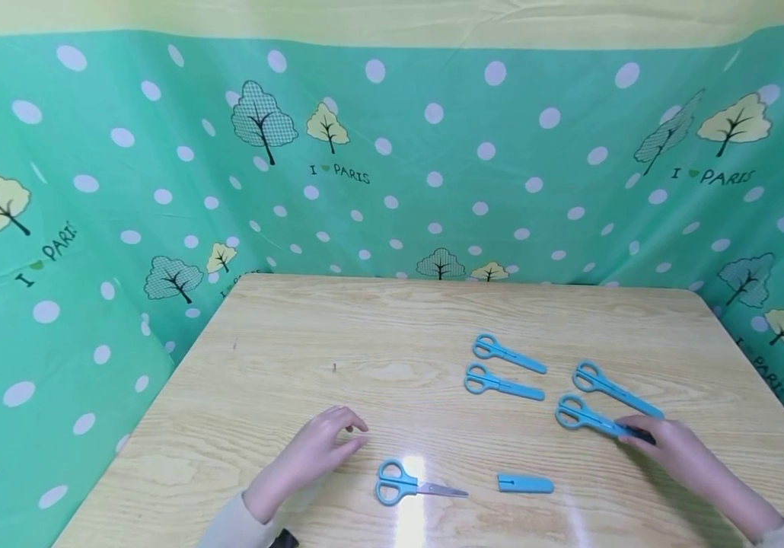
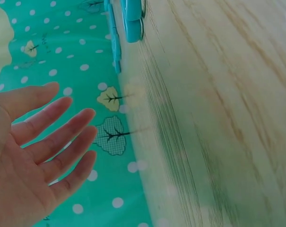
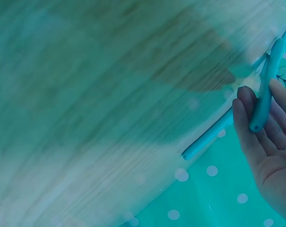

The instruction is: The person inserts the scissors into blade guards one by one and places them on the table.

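My right hand (image 1: 673, 445) pinches a pair of blue scissors (image 1: 572, 411) by the sheathed blade end, at the right of the table. In the right wrist view the thumb and fingers close around the blue sheath (image 3: 262, 109). Just behind lies another sheathed pair of scissors (image 1: 614, 388). My left hand (image 1: 320, 449) hovers over the left-centre of the table, fingers relaxed and holding nothing. Nearest to it, at the front, lie unsheathed scissors (image 1: 399, 482) with bare metal blades pointing right. A loose blue sheath (image 1: 525, 483) lies right of those blades.
Two more sheathed blue scissors, a rear pair (image 1: 508, 354) and a front pair (image 1: 504, 383), lie side by side near the middle of the wooden table (image 1: 262, 335). A green dotted curtain (image 1: 447, 167) with tree prints hangs behind and at both sides.
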`<state>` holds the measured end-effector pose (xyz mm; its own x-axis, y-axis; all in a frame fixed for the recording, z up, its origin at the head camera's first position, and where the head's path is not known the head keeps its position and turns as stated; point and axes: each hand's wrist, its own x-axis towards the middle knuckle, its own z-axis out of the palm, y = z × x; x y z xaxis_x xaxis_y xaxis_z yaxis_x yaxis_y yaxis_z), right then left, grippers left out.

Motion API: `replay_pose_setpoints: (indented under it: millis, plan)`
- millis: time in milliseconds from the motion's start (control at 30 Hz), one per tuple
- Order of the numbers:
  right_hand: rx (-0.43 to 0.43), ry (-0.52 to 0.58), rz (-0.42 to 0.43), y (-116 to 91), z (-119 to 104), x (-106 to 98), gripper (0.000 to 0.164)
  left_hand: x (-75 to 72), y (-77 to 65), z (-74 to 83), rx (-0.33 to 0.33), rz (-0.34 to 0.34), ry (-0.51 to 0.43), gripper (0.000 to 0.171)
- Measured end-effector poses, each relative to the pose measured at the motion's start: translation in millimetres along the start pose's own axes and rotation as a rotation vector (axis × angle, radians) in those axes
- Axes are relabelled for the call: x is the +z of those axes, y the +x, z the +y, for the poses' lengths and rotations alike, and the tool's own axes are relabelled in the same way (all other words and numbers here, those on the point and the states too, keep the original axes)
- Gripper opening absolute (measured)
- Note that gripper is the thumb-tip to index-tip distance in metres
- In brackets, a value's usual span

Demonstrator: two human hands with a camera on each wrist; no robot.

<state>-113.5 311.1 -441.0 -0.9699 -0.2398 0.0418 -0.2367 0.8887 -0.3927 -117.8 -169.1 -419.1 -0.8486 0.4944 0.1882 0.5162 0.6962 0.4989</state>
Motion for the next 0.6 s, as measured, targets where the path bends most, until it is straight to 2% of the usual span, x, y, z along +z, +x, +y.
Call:
replay_pose_setpoints:
  millis: [200, 600]
  plan:
    - [0.010, -0.026, -0.060, 2.4, 1.3, 2.7, 0.022, 1.0, -0.7, 0.3, 0.004, -0.035, -0.006, 0.013]
    - [-0.001, -0.055, -0.054, 7.6, 4.0, 5.3, 0.018, -1.3, 3.0, 2.9, 0.016, -0.069, -0.005, 0.014]
